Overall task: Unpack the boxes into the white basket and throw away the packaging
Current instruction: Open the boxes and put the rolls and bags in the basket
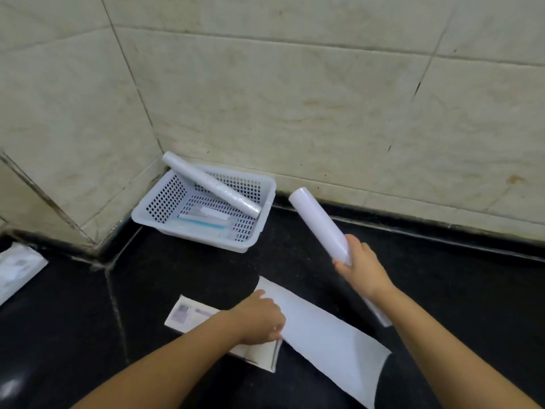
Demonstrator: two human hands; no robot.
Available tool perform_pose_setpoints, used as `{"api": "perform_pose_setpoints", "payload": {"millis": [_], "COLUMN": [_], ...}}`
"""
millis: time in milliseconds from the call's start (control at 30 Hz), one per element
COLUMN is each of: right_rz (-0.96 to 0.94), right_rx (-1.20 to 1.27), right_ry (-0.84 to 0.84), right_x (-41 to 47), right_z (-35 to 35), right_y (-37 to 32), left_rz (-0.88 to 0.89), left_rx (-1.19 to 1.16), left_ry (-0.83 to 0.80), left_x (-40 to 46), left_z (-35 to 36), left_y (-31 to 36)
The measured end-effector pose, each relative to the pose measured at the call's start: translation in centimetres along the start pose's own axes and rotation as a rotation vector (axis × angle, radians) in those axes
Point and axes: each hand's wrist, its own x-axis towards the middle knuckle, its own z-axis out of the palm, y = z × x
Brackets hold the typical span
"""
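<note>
- The fingers of the right hand (pixel 361 267) are wrapping closed around a white roll (pixel 321 224), gripping it near its middle; the roll is tilting up and away, its upper end pointing toward the white basket (pixel 267 202) and its lower end showing beneath the wrist.
- The fingers of the left hand (pixel 259 318) are curling downward and pressing on a flat box (pixel 188 314) lying on the dark counter (pixel 177 270), nearer the camera than the basket; whether they are pinching the box or the sheet beside it cannot be told.
- A long white sheet (pixel 327 332) is lying across the box, one end toward the basket, the other end reaching toward the lower edge of the view.
- The basket is sitting in the corner where the tiled wall (pixel 295 98) is meeting the counter.
- A second roll (pixel 211 184), in clear wrap, is leaning diagonally in the basket, its upper end resting over the far-left rim.
- Flat packets (pixel 203 221) are lying on the basket floor beneath that roll.
- Another package (pixel 16 267) is lying well to the left of the basket, partly cut off by the frame.
</note>
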Motion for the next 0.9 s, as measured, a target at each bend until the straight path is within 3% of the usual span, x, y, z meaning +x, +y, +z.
{"api": "perform_pose_setpoints", "payload": {"millis": [133,267,333,433,633,900], "right_rz": [-0.081,-0.212,-0.268,-0.358,-0.466,-0.500], "right_rx": [0.046,0.062,0.084,0.078,-0.074,-0.240], "right_ry": [0.033,0.066,0.084,0.090,-0.048,-0.114], "right_x": [3.5,7.1,8.8,11.2,15.7,17.7], "right_z": [-0.4,-0.1,0.2,1.1,6.7,14.5], "right_y": [-3.8,-8.2,-10.7,-15.2,-23.4,-26.0], "left_rz": [-0.078,-0.245,-0.354,-0.488,-0.518,-0.476], "left_rx": [-0.380,-0.406,-0.333,-0.268,-0.067,-0.045], "left_ry": [0.247,0.544,0.567,0.453,0.743,0.828], "left_x": [-1.5,-3.1,-4.0,-5.0,-3.9,-3.4], "left_z": [-4.2,-6.7,-5.7,-2.1,1.9,2.8], "left_y": [-3.8,-12.1,-16.5,-20.5,-21.3,-21.7]}}
